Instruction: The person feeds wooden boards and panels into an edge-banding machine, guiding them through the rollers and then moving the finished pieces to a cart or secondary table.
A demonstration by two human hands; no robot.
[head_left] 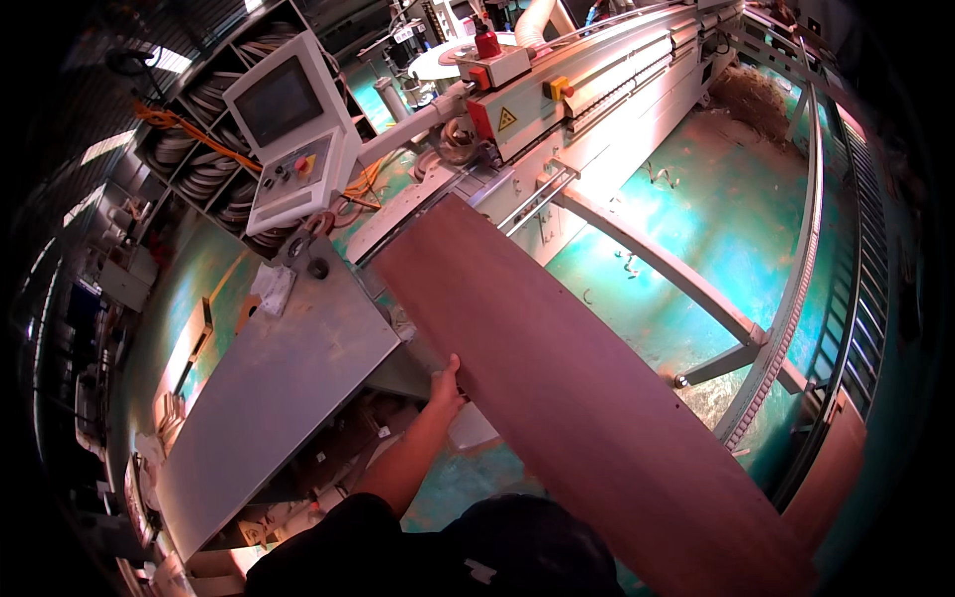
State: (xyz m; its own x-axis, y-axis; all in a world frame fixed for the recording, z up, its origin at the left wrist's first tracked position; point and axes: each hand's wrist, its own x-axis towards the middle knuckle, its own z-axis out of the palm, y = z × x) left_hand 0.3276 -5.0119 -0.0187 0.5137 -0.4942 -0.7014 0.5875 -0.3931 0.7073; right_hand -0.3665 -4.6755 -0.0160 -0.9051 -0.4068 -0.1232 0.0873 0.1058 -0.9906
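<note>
A long reddish-brown wooden board (557,368) stretches slantwise from the machine down to the lower right. Its far end lies at the infeed of the long white machine (597,129). My left hand (448,386) grips the board's left edge, thumb up along the side and the other fingers hidden beneath. My right hand is out of sight. Just left of the board stands a grey-topped table (269,398), its corner close to my left wrist.
A control panel (295,134) with a dark screen hangs on an arm at the far left of the machine. Racks (214,95) of coiled banding stand behind it. A metal support frame (667,264) and rail run along the right. A crumpled white bag (274,287) lies at the table's back.
</note>
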